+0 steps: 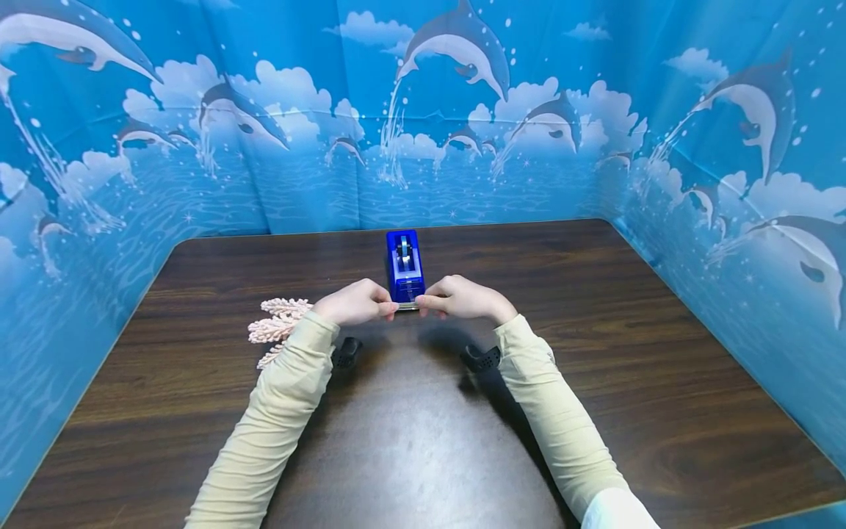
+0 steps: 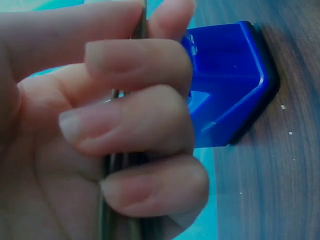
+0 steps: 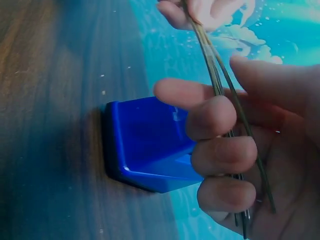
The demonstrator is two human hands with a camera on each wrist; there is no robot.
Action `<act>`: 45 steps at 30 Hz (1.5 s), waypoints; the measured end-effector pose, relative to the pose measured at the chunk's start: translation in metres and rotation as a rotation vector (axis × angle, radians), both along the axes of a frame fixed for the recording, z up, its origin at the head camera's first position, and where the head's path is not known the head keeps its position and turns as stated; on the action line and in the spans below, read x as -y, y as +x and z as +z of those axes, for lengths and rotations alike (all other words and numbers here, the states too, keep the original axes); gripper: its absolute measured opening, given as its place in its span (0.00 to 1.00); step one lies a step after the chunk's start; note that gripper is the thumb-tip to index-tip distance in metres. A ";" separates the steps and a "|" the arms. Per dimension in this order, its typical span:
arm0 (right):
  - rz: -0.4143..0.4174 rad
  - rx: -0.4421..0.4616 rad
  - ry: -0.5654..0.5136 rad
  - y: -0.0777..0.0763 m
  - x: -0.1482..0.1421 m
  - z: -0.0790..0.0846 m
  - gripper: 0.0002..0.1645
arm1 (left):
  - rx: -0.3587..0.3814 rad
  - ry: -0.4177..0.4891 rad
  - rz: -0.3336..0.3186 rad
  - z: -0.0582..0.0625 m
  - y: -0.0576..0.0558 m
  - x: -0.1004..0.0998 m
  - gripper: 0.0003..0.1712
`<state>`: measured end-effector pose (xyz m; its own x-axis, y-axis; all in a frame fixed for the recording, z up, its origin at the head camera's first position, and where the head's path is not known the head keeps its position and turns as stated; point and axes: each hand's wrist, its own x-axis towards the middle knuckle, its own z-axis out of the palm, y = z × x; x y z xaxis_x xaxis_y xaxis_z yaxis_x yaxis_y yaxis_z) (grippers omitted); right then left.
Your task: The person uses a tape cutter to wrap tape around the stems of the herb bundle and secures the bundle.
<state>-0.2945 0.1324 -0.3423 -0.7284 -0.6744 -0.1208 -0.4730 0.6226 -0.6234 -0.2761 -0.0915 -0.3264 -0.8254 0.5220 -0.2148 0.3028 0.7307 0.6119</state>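
Note:
Pale pink flower sprigs [image 1: 280, 327] show at the left, beyond my left wrist. Their thin green-brown stems [image 3: 216, 75] run sideways as a bundle through both hands. My left hand [image 1: 357, 303] curls its fingers round the bundle, thumb and forefinger pinching it near the middle. From the other side, my right hand [image 1: 465, 297] grips the lower stem ends with curled fingers, and one stem splays apart from the others in the right wrist view. A shiny clear patch like tape lies on the stems between the hands. Just behind them stands a blue tape dispenser [image 1: 405, 264], its front end at my fingertips.
The dark wood-grain table [image 1: 595, 382] carries the dispenser near its far edge. A blue dolphin-print curtain [image 1: 429, 184] hangs behind and along the sides. Black wrist straps [image 1: 480, 358] hang under both forearms.

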 end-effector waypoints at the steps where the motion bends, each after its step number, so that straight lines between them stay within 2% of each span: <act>1: -0.002 0.017 -0.008 0.000 -0.001 0.000 0.23 | 0.004 -0.002 0.000 0.001 0.000 0.000 0.18; 4: 0.000 0.043 -0.023 0.000 -0.003 0.002 0.23 | 0.014 -0.004 0.000 0.003 0.001 0.000 0.18; 11: 0.012 0.025 -0.037 0.001 -0.002 0.006 0.20 | -0.006 0.000 -0.011 0.003 0.001 0.001 0.23; 16: 0.020 -0.015 -0.006 0.001 0.000 0.008 0.18 | -0.024 0.008 0.004 0.002 0.000 0.001 0.20; 20: 0.023 -0.022 -0.012 0.001 0.000 0.007 0.16 | 0.002 0.040 0.024 0.000 0.002 0.000 0.18; 26: 0.021 0.043 -0.034 0.004 -0.001 0.003 0.13 | 0.047 0.071 0.036 -0.006 0.004 -0.002 0.15; 31: 0.003 0.088 -0.019 0.006 -0.001 0.001 0.13 | -0.018 0.050 -0.001 -0.009 0.004 -0.003 0.14; 33: 0.021 0.089 0.014 0.005 -0.001 -0.001 0.13 | -0.075 0.030 -0.028 -0.011 0.003 -0.002 0.15; 36: 0.052 0.072 0.056 0.005 -0.002 -0.003 0.12 | -0.122 0.002 -0.038 -0.011 0.003 -0.003 0.15; 39: 0.067 0.041 0.066 0.004 -0.002 -0.004 0.10 | -0.137 -0.005 -0.026 -0.012 0.002 -0.004 0.13; 41: 0.058 0.017 0.062 0.004 -0.003 -0.003 0.10 | -0.129 -0.012 -0.007 -0.009 0.003 -0.005 0.12; 45: 0.025 -0.026 0.059 0.004 -0.003 0.000 0.09 | -0.110 -0.004 -0.009 -0.008 0.004 -0.006 0.14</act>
